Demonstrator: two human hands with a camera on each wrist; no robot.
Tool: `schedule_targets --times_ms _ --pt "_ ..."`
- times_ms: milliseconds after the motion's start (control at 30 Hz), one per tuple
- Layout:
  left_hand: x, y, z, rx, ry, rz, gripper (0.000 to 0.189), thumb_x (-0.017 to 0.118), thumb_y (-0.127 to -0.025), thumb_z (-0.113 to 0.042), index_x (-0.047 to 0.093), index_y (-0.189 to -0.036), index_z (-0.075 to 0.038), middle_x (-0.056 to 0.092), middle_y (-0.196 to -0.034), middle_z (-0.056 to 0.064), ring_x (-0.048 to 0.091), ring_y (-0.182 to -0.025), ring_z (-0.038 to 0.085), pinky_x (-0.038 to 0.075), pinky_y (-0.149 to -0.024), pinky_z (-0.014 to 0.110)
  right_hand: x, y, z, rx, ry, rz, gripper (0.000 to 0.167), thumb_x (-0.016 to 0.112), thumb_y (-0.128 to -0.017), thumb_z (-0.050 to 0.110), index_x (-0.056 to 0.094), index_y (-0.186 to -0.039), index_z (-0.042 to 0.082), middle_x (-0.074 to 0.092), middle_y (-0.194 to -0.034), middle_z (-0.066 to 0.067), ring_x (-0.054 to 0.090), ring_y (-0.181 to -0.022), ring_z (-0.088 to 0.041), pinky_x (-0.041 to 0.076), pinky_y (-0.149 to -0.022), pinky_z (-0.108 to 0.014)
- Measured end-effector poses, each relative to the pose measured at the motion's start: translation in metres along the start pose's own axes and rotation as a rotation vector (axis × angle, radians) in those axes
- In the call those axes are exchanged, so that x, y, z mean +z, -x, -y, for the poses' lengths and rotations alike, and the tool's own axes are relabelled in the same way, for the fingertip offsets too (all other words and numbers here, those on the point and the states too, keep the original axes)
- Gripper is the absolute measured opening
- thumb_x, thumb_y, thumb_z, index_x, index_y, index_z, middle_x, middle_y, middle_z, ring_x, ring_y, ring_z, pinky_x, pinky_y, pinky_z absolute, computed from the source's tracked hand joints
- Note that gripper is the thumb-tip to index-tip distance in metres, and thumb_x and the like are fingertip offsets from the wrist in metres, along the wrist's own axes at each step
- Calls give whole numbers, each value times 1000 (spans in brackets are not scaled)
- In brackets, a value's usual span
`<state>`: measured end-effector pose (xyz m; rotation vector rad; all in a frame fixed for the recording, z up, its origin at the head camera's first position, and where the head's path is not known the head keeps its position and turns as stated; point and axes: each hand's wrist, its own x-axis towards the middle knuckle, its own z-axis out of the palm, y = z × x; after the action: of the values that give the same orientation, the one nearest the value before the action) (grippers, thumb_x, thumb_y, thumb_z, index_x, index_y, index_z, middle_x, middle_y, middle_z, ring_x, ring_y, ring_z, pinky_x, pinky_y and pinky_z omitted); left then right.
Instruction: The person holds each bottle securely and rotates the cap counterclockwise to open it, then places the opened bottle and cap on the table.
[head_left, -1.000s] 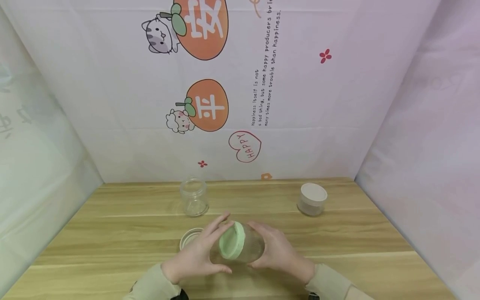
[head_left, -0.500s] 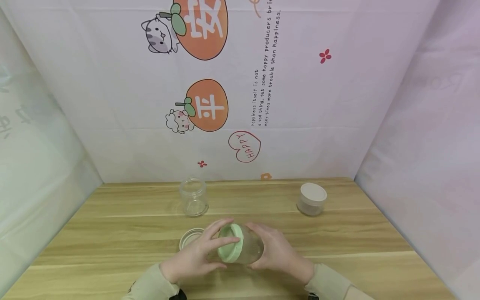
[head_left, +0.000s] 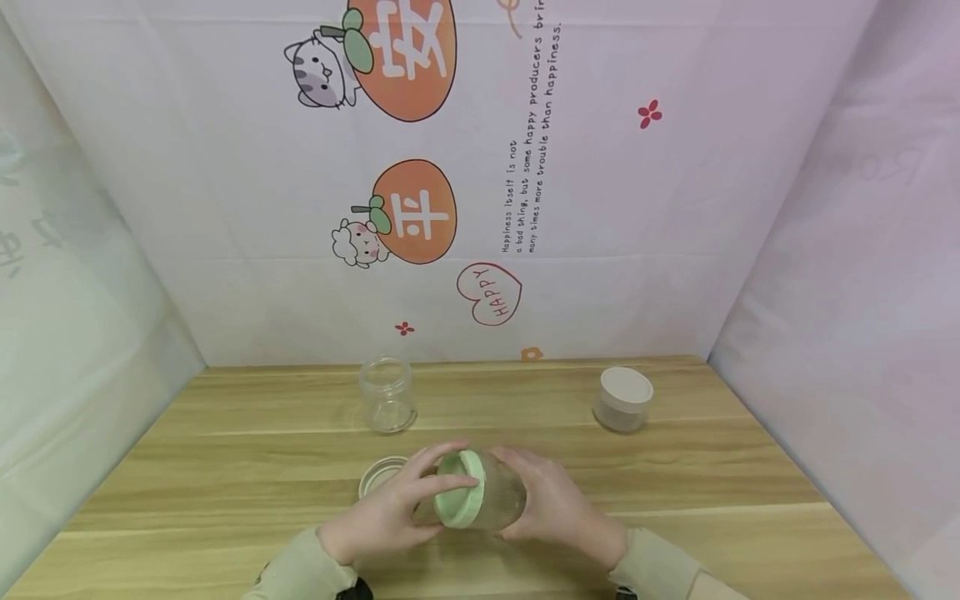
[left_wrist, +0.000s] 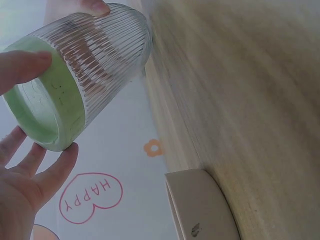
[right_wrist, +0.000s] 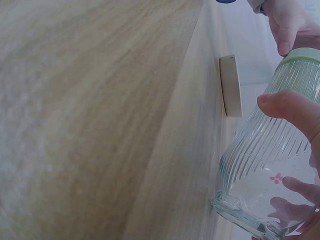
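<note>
A clear ribbed glass jar with a pale green lid is held tilted over the table, its lid end toward the left. My left hand grips the lid; in the left wrist view the thumb presses on the green rim and the fingertips meet its opposite side. My right hand holds the glass body around its lower part. The right wrist view shows the right thumb lying along the ribbed glass and fingers seen through the base.
A round beige lid lies on the wooden table, partly hidden behind the left hand. An uncovered clear jar stands at the back left. A small jar with a white lid stands at the back right. White printed cloth hangs behind.
My left fingers and thumb have closed in from around the lid onto its rim, the index finger now laid across it. The jar has shifted slightly left and nearer; the right hand keeps its hold.
</note>
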<state>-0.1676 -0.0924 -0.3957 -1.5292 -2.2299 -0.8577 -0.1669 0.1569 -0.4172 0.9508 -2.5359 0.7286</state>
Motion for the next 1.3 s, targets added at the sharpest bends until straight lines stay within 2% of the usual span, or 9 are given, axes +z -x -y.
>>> schedule_targets --times_ms 300,767,1067,1300 --pt "2 0 -1 -51 6 -30 74 85 -62 -7 54 -128 -23 39 -140 11 43 -123 27 51 -92 42 -1 1 1 -5 7 0 95 92 -41 29 54 -127 11 64 -117 -5 64 -99 -20 56 -83 -37" --pt "7 0 0 -139 14 -50 78 88 -63 -18 51 -131 -24 41 -135 9 47 -116 27 53 -87 35 -2 3 2 15 21 28 96 92 -45 30 51 -130 11 63 -120 -7 63 -102 -21 56 -84 -38" --pt "9 -2 -4 -237 80 -86 73 84 -69 -26 50 -133 -21 45 -126 7 54 -102 19 54 -77 27 0 3 2 13 9 14 95 92 -44 29 52 -129 11 63 -120 -5 63 -103 -20 55 -85 -38" --pt "14 -3 -5 -299 151 -122 69 81 -73 -27 50 -134 -17 47 -123 8 56 -98 20 55 -68 21 0 2 2 16 18 0 95 92 -42 30 54 -127 8 64 -118 -6 63 -101 -20 55 -84 -38"
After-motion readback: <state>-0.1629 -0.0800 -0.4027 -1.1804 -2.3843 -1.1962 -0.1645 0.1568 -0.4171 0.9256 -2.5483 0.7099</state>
